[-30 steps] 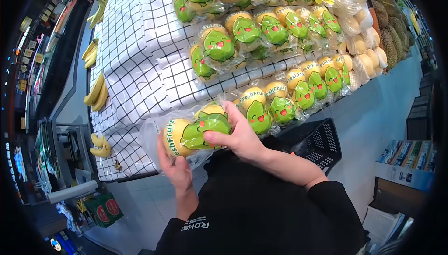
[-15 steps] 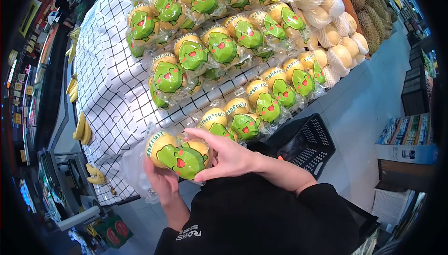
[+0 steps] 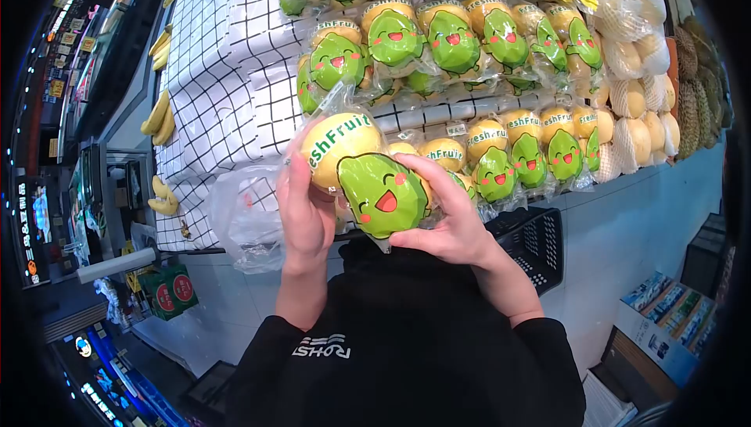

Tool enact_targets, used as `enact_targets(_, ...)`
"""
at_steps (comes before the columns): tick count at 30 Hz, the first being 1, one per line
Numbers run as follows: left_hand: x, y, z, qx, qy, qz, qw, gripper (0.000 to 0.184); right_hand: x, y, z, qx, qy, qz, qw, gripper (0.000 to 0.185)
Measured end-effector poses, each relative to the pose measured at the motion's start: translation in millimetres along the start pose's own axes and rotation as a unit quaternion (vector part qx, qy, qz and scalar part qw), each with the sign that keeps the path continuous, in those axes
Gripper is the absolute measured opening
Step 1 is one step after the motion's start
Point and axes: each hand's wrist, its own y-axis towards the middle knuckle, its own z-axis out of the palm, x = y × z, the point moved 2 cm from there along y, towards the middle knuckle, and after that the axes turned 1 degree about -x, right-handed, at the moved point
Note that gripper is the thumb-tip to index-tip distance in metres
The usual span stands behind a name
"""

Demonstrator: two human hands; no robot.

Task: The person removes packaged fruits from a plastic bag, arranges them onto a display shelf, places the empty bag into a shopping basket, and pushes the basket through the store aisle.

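A clear bag of yellow fruit with a green smiling cartoon print is held up between both hands, close to the camera. My left hand grips its left side, the fingers partly hidden behind the bag. On the right side, my right hand holds the lower part with thumb and fingers. A translucent plastic bag hangs beside my left hand at the table edge. Behind the held bag, rows of similar fruit bags lie on the checked cloth.
Bananas line the table's left edge. Pale fruit in foam nets and spiky fruit are at the right. A black basket stands below the table's front edge. Boxed goods are at the lower right.
The held fruit bag has come up nearer the camera and is tilted more upright, both hands still on it. The translucent bag now hangs to its left. The camera view has shifted.
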Motion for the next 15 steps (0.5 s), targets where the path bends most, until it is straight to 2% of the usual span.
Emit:
enact_targets(5, 2, 8, 15, 0.004, 0.005, 0.011, 1.000, 0.055, 4, 3, -16, 0.004, -0.030, -0.006, 1.000, 0.086)
enact_targets(7, 5, 12, 20, 0.002, 0.008, 0.010, 1.000, 0.054, 10, 5, -23, -0.001, -0.113, -0.036, 0.993, 0.089)
enact_targets(10, 8, 19, 26, 0.013, 0.014, 0.006, 1.000, 0.053, 11, 7, -31, -0.002, -0.133, -0.032, 0.991, 0.094)
enact_targets(15, 9, 34, 48, 0.021, 0.038, -0.049, 0.998, 0.052, 14, 7, -45, -0.004, -0.146, -0.039, 0.988, 0.095)
